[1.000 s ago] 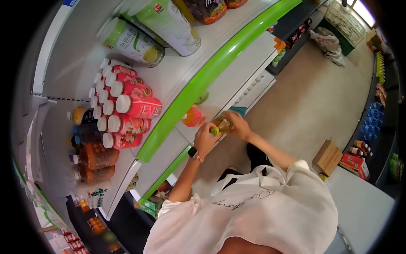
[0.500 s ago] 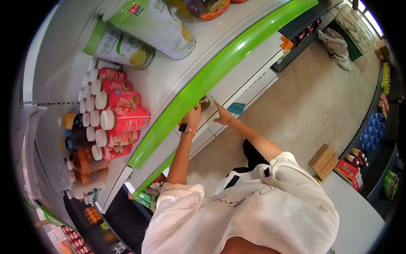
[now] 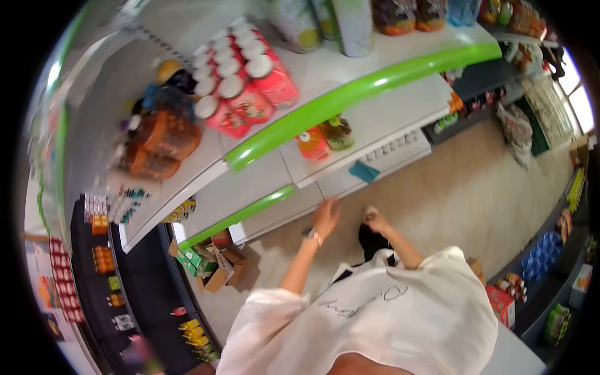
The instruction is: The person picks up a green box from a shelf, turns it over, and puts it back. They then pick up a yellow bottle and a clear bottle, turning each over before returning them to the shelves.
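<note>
My left hand (image 3: 326, 216), with a watch on its wrist, hangs in front of the lower white shelf. Its fingers are apart and hold nothing. Lower right, my right hand (image 3: 377, 221) is over the floor beside my shoe (image 3: 369, 211); its fingers are too small and blurred to read. On the shelf under the green edge strip (image 3: 325, 106) stand a bottle with an orange label (image 3: 312, 145) and, touching or very near it, a bottle of greenish-brown drink (image 3: 338, 133). A blue cloth-like piece (image 3: 364, 172) lies at the lower ledge, beyond both hands.
Above, the upper shelf carries pink bottles (image 3: 270, 81) in rows and large orange-brown bottles (image 3: 165, 134). Opened cardboard boxes (image 3: 224, 270) sit on the floor at left. A white plastic bag (image 3: 516, 134) and a crate (image 3: 550, 106) stand at far right. Dark shelving (image 3: 522, 306) lines the right.
Both hands have drawn back from the shelf. The bottle that was at my left hand now stands on the shelf, let go. My view has turned, showing more of the lower shelf.
</note>
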Tool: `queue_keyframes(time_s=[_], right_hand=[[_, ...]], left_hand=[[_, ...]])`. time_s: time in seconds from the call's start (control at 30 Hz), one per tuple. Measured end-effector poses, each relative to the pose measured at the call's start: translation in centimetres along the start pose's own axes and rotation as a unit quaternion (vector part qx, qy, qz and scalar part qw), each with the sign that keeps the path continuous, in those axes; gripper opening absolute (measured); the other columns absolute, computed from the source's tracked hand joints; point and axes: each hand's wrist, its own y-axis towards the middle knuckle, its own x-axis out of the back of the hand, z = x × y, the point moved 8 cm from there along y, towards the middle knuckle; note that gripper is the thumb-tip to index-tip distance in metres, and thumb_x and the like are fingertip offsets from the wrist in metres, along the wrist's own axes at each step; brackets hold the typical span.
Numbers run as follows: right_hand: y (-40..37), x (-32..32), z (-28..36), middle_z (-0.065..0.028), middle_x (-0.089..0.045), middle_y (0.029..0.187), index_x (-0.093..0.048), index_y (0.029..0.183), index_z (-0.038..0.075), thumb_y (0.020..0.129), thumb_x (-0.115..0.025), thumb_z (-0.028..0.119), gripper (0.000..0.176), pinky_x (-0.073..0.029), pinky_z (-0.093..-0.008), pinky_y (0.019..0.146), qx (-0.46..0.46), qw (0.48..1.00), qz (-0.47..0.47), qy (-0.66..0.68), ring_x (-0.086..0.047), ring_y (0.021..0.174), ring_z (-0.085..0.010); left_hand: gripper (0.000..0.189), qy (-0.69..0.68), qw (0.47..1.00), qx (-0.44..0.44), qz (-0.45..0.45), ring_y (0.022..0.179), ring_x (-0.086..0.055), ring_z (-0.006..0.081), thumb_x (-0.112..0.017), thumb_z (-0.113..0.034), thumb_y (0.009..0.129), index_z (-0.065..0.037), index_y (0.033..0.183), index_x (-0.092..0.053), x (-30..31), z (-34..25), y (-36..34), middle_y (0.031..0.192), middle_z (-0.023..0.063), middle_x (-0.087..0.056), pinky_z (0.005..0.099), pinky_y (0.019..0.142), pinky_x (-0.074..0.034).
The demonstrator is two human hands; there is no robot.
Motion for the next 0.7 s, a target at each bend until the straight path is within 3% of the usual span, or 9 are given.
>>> queue_keyframes(time_s=[0.03, 0.1, 0.13, 0.2, 0.23, 0.33, 0.5, 0.63, 0.7], right_hand=[[0.7, -0.3, 1.7, -0.0097, -0.063, 0.08, -0.061, 0.099, 0.0, 0.082, -0.052, 0.017, 0.026, -0.045, -0.0315, 0.051, 0.011, 0.998, 0.052, -0.025, -0.059, 0.064, -0.0188], [-6.1, -4.1, -1.8, -0.0073, -0.06, 0.068, -0.063, 0.097, 0.0, 0.08, -0.06, 0.021, 0.026, -0.045, -0.0331, 0.049, 0.056, 0.998, 0.037, -0.02, -0.055, 0.056, -0.0178], [-5.3, -4.9, 0.1, -0.0072, -0.062, 0.072, -0.063, 0.097, 0.002, 0.079, -0.063, 0.021, 0.026, -0.047, -0.0304, 0.051, 0.044, 0.996, 0.074, -0.015, -0.057, 0.06, -0.016], [-11.1, -7.9, -1.0, -0.0061, -0.061, 0.071, -0.062, 0.093, 0.002, 0.08, -0.062, 0.018, 0.021, -0.046, -0.0277, 0.05, 0.081, 0.994, 0.073, 0.006, -0.056, 0.058, -0.0135], [-15.4, -10.7, -2.1, -0.0058, -0.062, 0.075, -0.062, 0.093, 0.003, 0.079, -0.063, 0.017, 0.02, -0.047, -0.0292, 0.051, 0.086, 0.984, 0.155, 0.031, -0.058, 0.061, -0.0139], [-19.6, -17.4, -5.4, -0.0039, -0.064, 0.089, -0.056, 0.112, 0.007, 0.081, -0.065, 0.02, 0.035, -0.049, -0.0275, 0.056, 0.042, 0.974, 0.22, -0.039, -0.058, 0.069, -0.0124], [-25.8, -25.2, 0.1, -0.0018, -0.063, 0.088, -0.053, 0.118, 0.006, 0.087, -0.061, 0.019, 0.034, -0.045, -0.0225, 0.061, 0.058, 0.943, 0.323, -0.053, -0.054, 0.073, -0.0076], [-33.3, -33.5, 9.4, -0.0046, -0.06, 0.105, -0.05, 0.123, 0.006, 0.09, -0.058, 0.022, 0.037, -0.045, -0.0257, 0.076, 0.23, 0.864, 0.418, -0.161, -0.055, 0.092, -0.0109], [-34.0, -34.0, 12.7, -0.0034, -0.063, 0.099, -0.054, 0.12, 0.01, 0.09, -0.057, 0.029, 0.036, -0.046, -0.0257, 0.075, 0.305, 0.841, 0.436, -0.102, -0.057, 0.088, -0.0103]], left_hand=[[0.035, -0.017, 1.0, 0.007, -0.009, 0.109, -0.053, 0.0339, -0.057, -0.024, 0.084, -0.009, 0.116, -0.056, 2.0, -0.2, -0.8, 0.116, 0.0151, -0.058, 0.0419, 0.092, -0.044], [0.043, -0.014, 0.998, 0.037, 0.05, 0.106, -0.055, 0.0339, -0.059, -0.034, 0.083, -0.008, 0.117, -0.056, -2.1, 6.0, -15.2, 0.114, 0.0174, -0.058, 0.042, 0.089, -0.045], [0.044, -0.038, 0.998, 0.04, -0.001, 0.101, -0.058, 0.0345, -0.061, -0.035, 0.083, -0.008, 0.116, -0.055, -0.5, 6.8, -16.2, 0.111, 0.0181, -0.06, 0.0423, 0.086, -0.046], [0.041, -0.089, 0.981, 0.17, 0.037, 0.097, -0.06, 0.0348, -0.062, -0.033, 0.083, -0.008, 0.115, -0.056, -2.7, 11.2, -28.0, 0.105, 0.0178, -0.063, 0.0415, 0.083, -0.048], [0.042, -0.094, 0.978, 0.183, 0.03, 0.1, -0.06, 0.0328, -0.062, -0.033, 0.083, -0.006, 0.115, -0.057, -4.0, 13.8, -35.3, 0.107, 0.0183, -0.063, 0.0406, 0.084, -0.048], [0.043, -0.122, 0.949, 0.292, 0.006, 0.102, -0.061, 0.0297, -0.058, -0.034, 0.086, -0.003, 0.116, -0.056, -2.1, 13.2, -47.0, 0.109, 0.018, -0.063, 0.0398, 0.085, -0.048], [0.045, -0.186, 0.914, 0.341, -0.118, 0.102, -0.061, 0.0297, -0.057, -0.036, 0.087, -0.004, 0.118, -0.056, 1.1, 14.2, -54.4, 0.111, 0.0162, -0.063, 0.039, 0.085, -0.048], [0.042, -0.169, 0.916, 0.305, -0.198, 0.101, -0.061, 0.0298, -0.057, -0.035, 0.087, -0.006, 0.117, -0.057, 6.2, 14.7, -57.6, 0.111, 0.0135, -0.063, 0.0383, 0.085, -0.048], [0.037, -0.146, 0.933, 0.23, -0.235, 0.101, -0.061, 0.0297, -0.056, -0.031, 0.088, -0.006, 0.115, -0.058, 14.3, 10.6, -54.0, 0.111, 0.0132, -0.063, 0.038, 0.085, -0.047]])
